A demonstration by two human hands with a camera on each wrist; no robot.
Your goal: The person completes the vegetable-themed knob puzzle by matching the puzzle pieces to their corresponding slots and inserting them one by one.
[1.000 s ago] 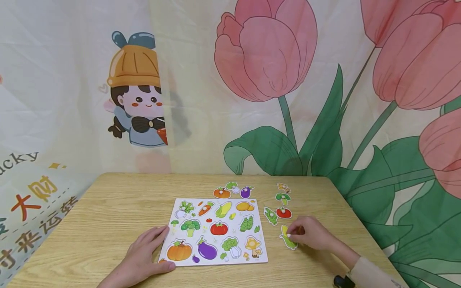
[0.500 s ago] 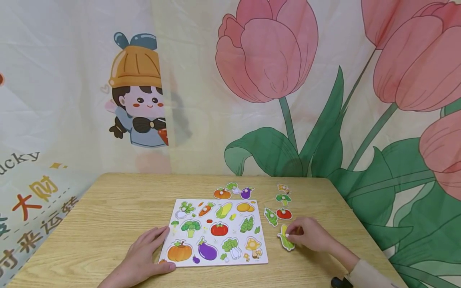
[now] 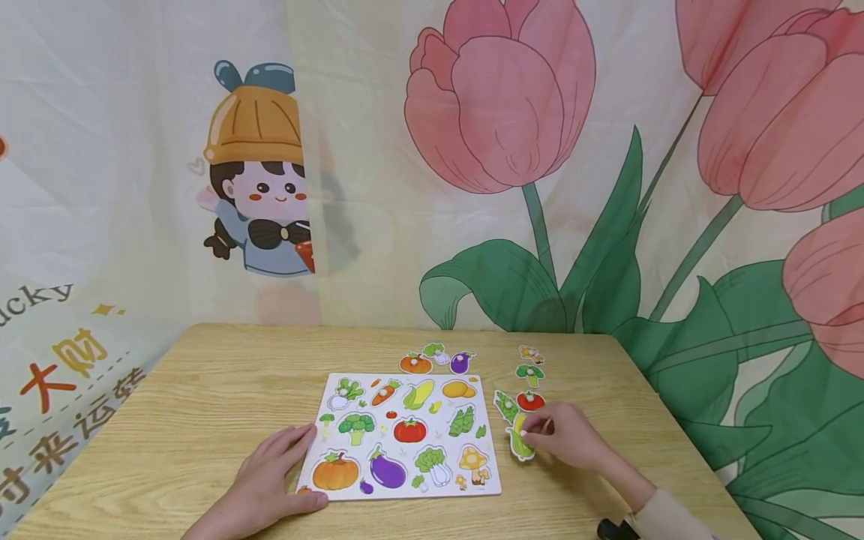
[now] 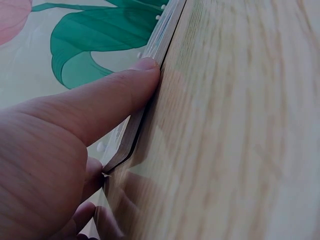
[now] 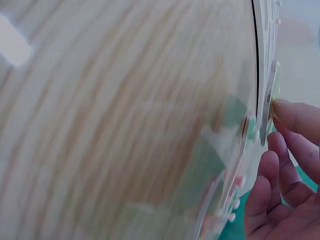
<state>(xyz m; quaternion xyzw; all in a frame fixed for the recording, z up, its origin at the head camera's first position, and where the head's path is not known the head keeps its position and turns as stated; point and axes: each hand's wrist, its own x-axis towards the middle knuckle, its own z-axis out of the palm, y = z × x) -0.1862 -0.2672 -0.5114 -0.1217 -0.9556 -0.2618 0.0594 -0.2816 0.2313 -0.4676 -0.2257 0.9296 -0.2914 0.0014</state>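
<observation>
Right of centre in the lower part of the head view, your right hand (image 3: 567, 435) has the corn piece (image 3: 519, 442), thumb and forefinger pinched close together on it! In the right wrist view it sits at the right edge of the frame, and it looks raised off the table (image 3: 169, 420). Seen from the head, it shows just beside the right edge of the white board (image 3: 439, 431).

Over at lower left, your left hand (image 3: 270, 469) spreads wide: the thumb rests on the board's lower left corner, and the fingers lie against its left side. The left wrist view backs that up, thumb pressed to the board's edge.

Just above the corn piece in the head view come the green leafy piece (image 3: 505, 406) and the tomato piece (image 3: 530, 401), side by side, the tomato piece close by your fingers. Farther up that column you have the broccoli piece (image 3: 529, 375), then the mushroom piece (image 3: 531, 354) (small up there, but its orange cap reads fine).

Along the board's top edge, your pumpkin piece (image 3: 415, 364), cabbage piece (image 3: 435, 352) and eggplant piece (image 3: 461, 363) bunch together. Behind it all, big pink tulips (image 3: 499, 112) fill the upper right of the backdrop, and a cartoon figure (image 3: 259, 180) smiles from the upper left.
</observation>
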